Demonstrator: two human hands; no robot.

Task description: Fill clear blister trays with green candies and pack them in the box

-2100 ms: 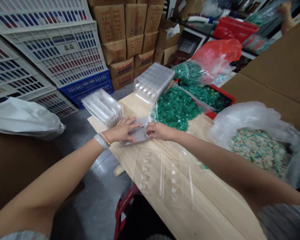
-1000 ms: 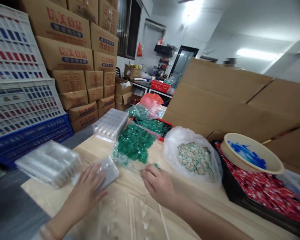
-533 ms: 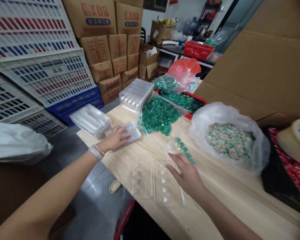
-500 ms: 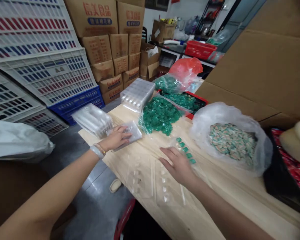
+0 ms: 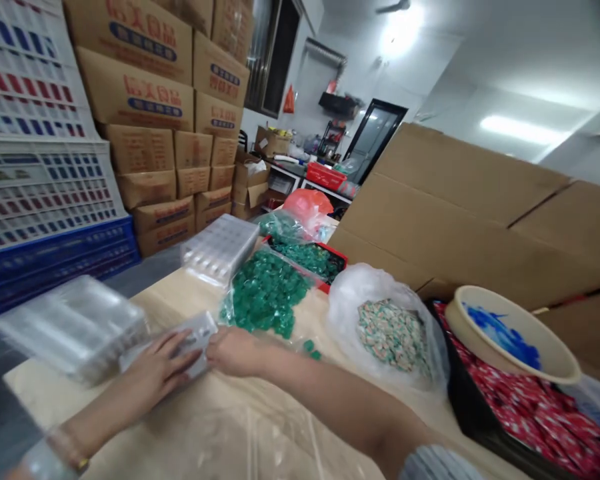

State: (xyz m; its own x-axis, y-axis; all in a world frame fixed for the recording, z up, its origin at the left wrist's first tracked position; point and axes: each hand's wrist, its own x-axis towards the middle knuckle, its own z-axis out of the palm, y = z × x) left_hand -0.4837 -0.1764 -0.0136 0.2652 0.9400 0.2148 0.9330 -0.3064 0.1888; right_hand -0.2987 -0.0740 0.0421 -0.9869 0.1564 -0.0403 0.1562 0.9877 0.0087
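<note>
Left hand [image 5: 156, 369] and right hand [image 5: 235, 352] close together on a clear plastic tray [image 5: 193, 340], mid-counter [image 5: 180, 297]: left fingers laid across it, right hand at its right end; firm grip or light touch, cannot tell. Even pressure from both sides should keep so thin a tray flat. Just beside it, a blurred stack of clear trays [image 5: 70, 327] and a bag of green pieces [image 5: 265, 293] (loose green bits [image 5: 310, 348] off to the right). Change: right hand, earlier out by the green bits, now back beside the left.
</note>
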